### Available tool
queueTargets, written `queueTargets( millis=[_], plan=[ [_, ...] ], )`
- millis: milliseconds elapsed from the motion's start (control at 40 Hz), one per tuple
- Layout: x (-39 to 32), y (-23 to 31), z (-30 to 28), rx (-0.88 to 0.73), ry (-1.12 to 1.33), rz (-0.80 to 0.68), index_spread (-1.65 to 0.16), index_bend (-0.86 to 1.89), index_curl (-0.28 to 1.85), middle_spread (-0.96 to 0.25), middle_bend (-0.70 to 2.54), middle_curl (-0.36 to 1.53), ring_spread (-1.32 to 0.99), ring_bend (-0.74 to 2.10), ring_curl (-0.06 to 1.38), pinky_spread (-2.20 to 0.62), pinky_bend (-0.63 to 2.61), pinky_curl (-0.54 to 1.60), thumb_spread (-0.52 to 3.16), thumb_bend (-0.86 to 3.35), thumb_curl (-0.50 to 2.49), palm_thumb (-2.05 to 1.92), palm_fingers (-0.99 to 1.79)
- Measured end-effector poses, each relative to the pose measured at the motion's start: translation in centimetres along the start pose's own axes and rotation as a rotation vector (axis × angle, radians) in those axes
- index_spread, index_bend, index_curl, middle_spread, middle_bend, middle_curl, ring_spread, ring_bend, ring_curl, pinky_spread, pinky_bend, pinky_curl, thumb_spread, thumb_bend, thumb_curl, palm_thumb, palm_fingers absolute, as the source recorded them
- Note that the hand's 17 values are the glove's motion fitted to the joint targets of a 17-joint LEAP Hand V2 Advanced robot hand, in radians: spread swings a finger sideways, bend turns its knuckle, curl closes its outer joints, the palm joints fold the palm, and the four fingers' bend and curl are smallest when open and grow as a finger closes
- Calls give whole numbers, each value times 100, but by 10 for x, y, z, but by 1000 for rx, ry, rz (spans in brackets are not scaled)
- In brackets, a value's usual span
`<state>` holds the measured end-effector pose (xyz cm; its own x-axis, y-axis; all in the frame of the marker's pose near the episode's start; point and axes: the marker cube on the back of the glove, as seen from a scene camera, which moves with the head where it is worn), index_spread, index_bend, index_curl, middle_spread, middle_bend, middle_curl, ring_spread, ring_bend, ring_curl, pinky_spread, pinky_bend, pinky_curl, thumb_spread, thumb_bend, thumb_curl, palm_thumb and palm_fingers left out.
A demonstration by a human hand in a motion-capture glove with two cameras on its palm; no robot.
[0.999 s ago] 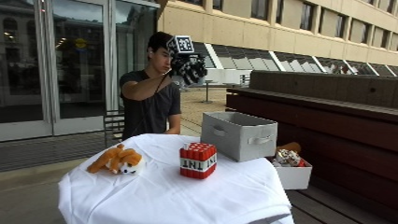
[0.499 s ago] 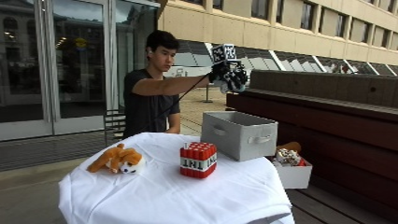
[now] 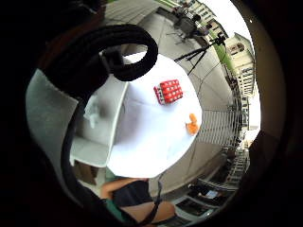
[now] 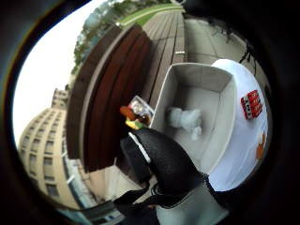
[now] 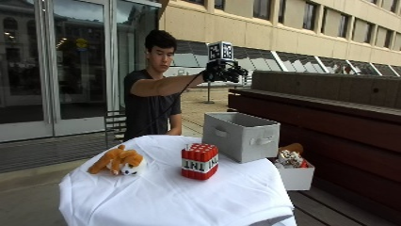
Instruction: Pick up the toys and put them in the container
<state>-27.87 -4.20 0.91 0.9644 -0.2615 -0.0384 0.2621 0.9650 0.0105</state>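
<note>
On the desk (image 5: 156, 197), under its white cloth, the plush dog (image 5: 119, 161) lies toward nine o'clock, on its side near the edge. Next along, near the middle, the red block (image 5: 200, 161) marked TNT stands upright, well apart from the dog. Toward two o'clock sits the grey bin (image 5: 241, 136), open at the top, its near corner just beside the red block without touching it.

My gloved right hand (image 5: 224, 72) is raised high above the bin, with my arm stretched out from the shoulder. I hold nothing; my fingers hang loosely curled, and from the thumb side I see one gloved finger (image 4: 161, 157) bent across the view with nothing under it. Looking straight down from my palm, a small white plush toy (image 4: 186, 119) lies on the floor of the bin, near the middle.

Past the desk at three o'clock, a small white box (image 5: 297, 175) stands on the wooden bench (image 5: 351, 141), lower than the bin and just beside the cloth. It holds a heap of mixed toys; I cannot tell what each one is.
</note>
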Motion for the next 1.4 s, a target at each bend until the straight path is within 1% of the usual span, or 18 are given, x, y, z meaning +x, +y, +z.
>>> queueTargets(
  millis=[50,125,225,350,524,724,874,949,1049,1124,1199,1298,1398],
  plan=[
    [3,5,-3,-27,-53,-31,-33,12,28,-18,17,41,-24,68,36,-16,125,44,111,-9,38,-11,3],
    [26,19,-18,-13,-47,-14,-33,13,28,-14,18,40,-20,63,33,-11,126,43,110,-9,35,-11,-3],
    [87,38,-31,9,-22,20,-33,15,28,-11,19,40,-15,55,30,-6,126,42,108,-9,32,-11,-8],
    [175,57,-28,43,31,88,-33,15,28,-7,18,39,-11,49,28,-1,125,40,107,-9,28,-11,-10],
    [293,65,3,36,26,179,-33,13,28,-5,18,38,-7,45,27,2,123,38,105,-8,25,-11,-10],
    [375,92,63,-11,45,260,-34,12,26,-4,17,37,-5,43,27,4,122,37,102,-8,23,-11,-10],
    [414,105,119,-82,42,287,-33,10,25,-4,18,37,-5,44,27,5,121,36,101,-8,21,-10,-11],
    [427,114,148,-129,25,344,-33,8,23,-4,18,37,-5,44,27,5,121,36,101,-8,21,-10,-13],
    [442,126,189,-144,6,330,-33,5,21,-4,19,37,-4,44,28,5,123,36,100,-8,20,-10,-14],
    [451,134,218,-155,3,336,-32,4,19,-4,19,37,-4,45,28,5,125,37,99,-8,20,-10,-15],
    [456,138,244,-141,1,375,-32,3,17,-4,19,37,-4,46,28,5,126,37,99,-8,20,-9,-15],
    [457,155,272,-215,-24,378,-31,1,14,-4,19,38,-4,49,29,4,128,37,99,-6,20,-7,-17],
    [459,164,296,-241,-27,367,-31,0,11,-4,19,38,-3,52,30,4,131,37,102,-3,21,-2,-16]
  ],
)
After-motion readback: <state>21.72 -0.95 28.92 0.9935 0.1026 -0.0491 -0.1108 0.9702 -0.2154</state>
